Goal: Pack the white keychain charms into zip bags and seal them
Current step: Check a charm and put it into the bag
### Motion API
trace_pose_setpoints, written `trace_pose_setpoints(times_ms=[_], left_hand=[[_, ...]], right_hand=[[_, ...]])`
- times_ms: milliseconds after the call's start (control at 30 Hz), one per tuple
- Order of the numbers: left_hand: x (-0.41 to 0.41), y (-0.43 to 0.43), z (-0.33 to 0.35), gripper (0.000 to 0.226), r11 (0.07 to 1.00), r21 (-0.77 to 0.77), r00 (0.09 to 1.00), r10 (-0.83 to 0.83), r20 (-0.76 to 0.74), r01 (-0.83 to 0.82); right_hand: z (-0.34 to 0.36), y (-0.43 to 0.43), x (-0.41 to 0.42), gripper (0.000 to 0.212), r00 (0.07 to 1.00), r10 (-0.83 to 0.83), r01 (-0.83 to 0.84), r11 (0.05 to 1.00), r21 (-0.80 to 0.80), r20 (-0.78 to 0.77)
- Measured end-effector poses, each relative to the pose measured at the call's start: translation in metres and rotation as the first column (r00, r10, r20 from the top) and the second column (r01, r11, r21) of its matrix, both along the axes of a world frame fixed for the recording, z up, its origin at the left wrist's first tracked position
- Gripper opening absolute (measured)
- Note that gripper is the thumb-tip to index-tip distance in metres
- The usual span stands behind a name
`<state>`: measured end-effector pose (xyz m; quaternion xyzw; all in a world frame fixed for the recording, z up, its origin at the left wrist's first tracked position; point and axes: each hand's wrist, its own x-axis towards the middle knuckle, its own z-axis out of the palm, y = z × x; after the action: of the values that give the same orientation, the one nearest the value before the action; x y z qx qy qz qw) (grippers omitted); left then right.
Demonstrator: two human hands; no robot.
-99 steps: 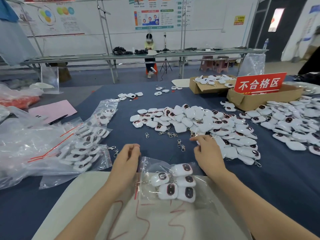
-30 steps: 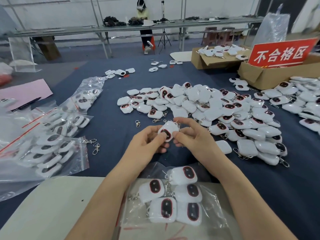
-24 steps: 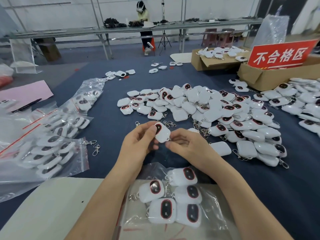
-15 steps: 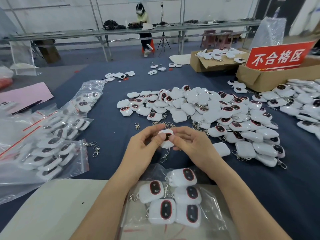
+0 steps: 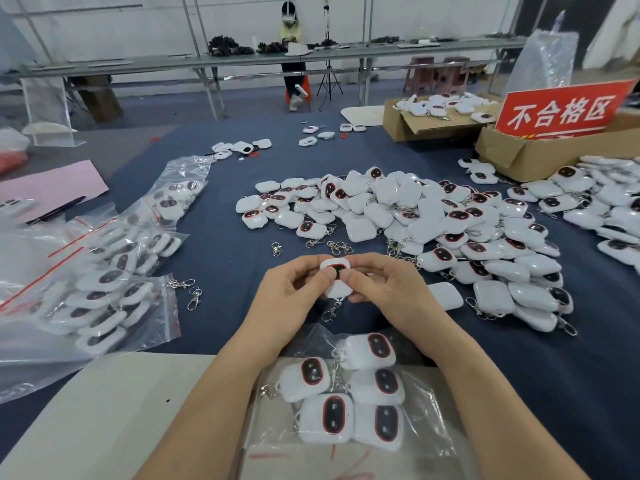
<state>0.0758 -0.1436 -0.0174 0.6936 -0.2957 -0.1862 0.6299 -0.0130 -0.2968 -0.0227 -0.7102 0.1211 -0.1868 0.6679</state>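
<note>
head view: left hand (image 5: 294,296) and right hand (image 5: 384,292) pinch a charm (image 5: 337,277) lengthwise upright, clip (image 5: 332,311) hanging down; tilted earlier.

Charm (image 5: 337,276) was white w/ black oval face ringed red; pile (image 5: 415,216) same. Tablecloth (image 5: 221,244) navy. Zip bags (image 5: 86,306) clear w/ red seal strips. Sign (image 5: 561,109) red, white lettering. Box (image 5: 512,157) brown. Sheet (image 5: 48,188) pink; mat (image 5: 114,417) cream.
</note>
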Motion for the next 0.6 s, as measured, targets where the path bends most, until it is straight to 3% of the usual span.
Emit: trace_pose_setpoints(times_ms=[600], left_hand=[[-0.0034, -0.0006, 0.0034, 0.02, 1.0, -0.012, 1.0, -0.004, 0.01, 0.004]], right_hand=[[0.0007, 0.0017, 0.0008, 0.01, 0.997, -0.065, 0.065, 0.998, 0.021, -0.038]])
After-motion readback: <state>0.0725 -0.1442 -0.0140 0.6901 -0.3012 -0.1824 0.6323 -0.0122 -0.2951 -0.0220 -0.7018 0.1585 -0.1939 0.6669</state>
